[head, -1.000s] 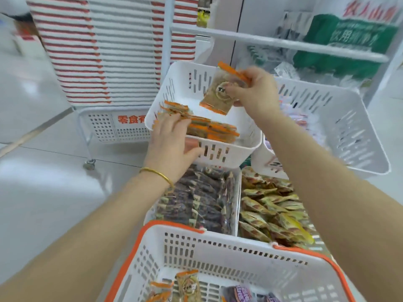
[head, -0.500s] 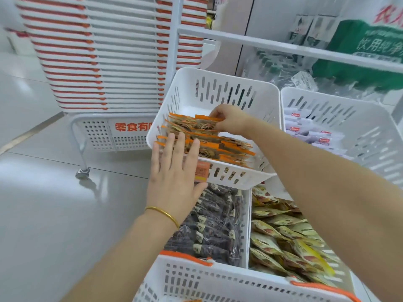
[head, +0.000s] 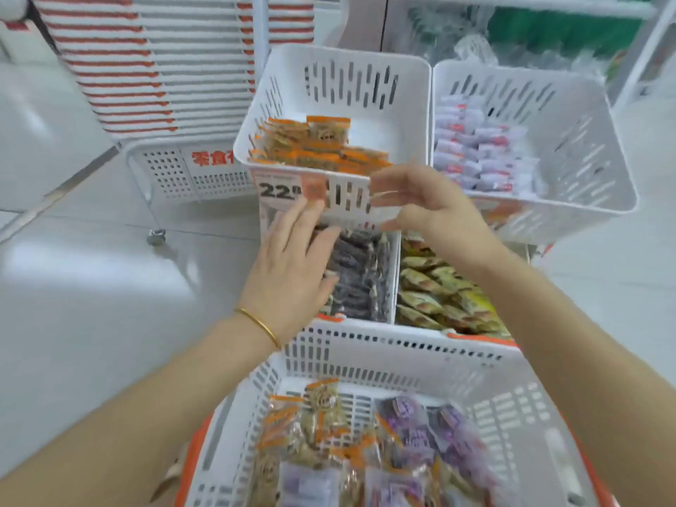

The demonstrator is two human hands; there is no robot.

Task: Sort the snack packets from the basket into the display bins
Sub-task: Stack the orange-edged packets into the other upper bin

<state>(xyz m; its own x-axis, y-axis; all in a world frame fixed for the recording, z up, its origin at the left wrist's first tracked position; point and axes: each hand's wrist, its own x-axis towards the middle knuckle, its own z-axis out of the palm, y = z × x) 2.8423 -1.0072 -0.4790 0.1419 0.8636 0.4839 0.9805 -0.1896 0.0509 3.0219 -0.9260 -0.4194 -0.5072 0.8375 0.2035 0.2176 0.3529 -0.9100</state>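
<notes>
**Hands empty between basket and display bin.**
The basket [head: 402, 347], beneath both wrists, held the unsorted snack packets [head: 322, 426]. The upper bin [head: 347, 67], just beyond the fingertips, held orange-edged packets [head: 322, 148]. Left hand [head: 292, 272] and right hand [head: 428, 206] were spread, holding nothing, seemingly free for a pick.

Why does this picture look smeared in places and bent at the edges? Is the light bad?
Head view: motion blur smears the right hand, the left hand less, and the packets in the basket; the price tag is readable. Head view: the wide lens bows the rim of the bin. Head view: light is even, with soft glare on the floor.
</notes>
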